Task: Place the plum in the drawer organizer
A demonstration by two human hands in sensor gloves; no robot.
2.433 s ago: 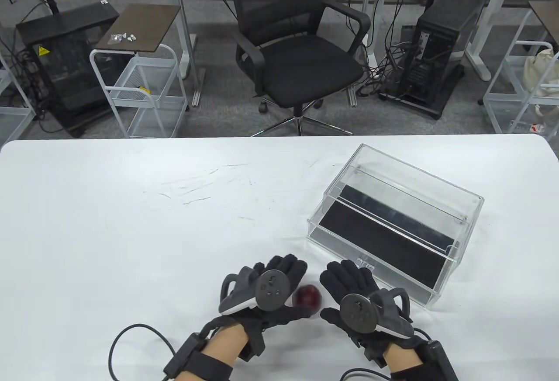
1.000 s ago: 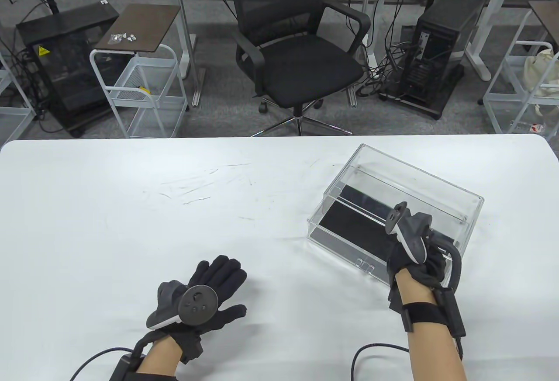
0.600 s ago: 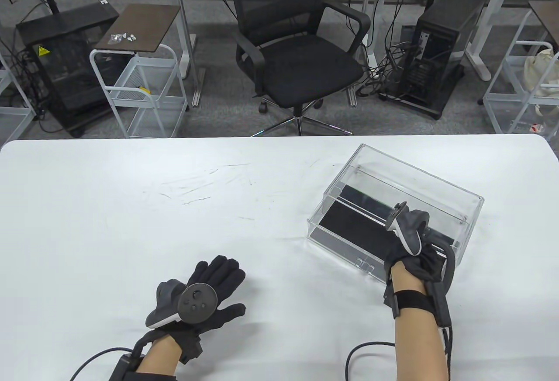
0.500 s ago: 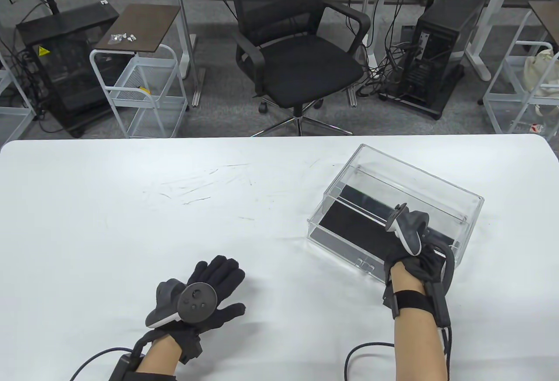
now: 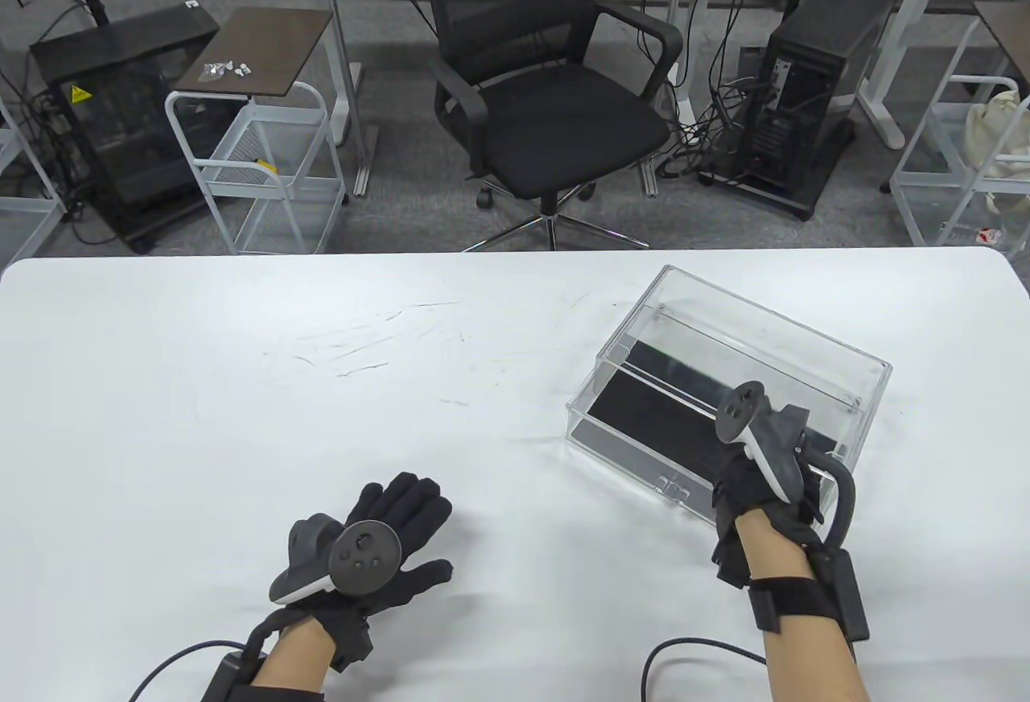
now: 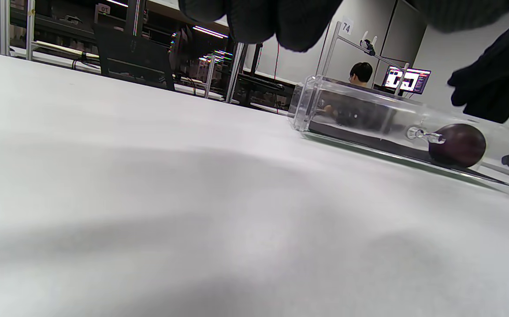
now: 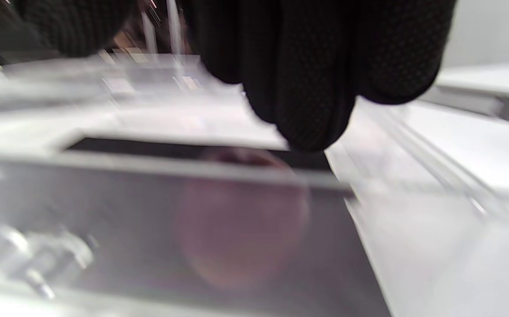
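Note:
The dark red plum [image 6: 457, 144] lies inside the pulled-out drawer of the clear drawer organizer [image 5: 620, 436], near its front right corner. In the right wrist view the plum [image 7: 243, 215] shows blurred through the drawer's front wall. In the table view it is hidden under my right hand [image 5: 760, 485]. That hand hovers over the drawer's front right corner with its fingers [image 7: 311, 79] hanging just above the plum, apart from it; it also shows in the left wrist view [image 6: 496, 88]. My left hand [image 5: 402, 509] rests flat and open on the table, holding nothing.
The organizer [image 6: 347, 114] stands at an angle on the right half of the white table [image 5: 322, 412]. An office chair [image 5: 555, 106] and carts stand on the floor beyond the far edge. Glove cables trail off the near edge.
The plum lay on the table between both hands, and now lies in the drawer. My right hand has drawn back slightly toward me from the drawer. My left hand moved left, then stayed still.

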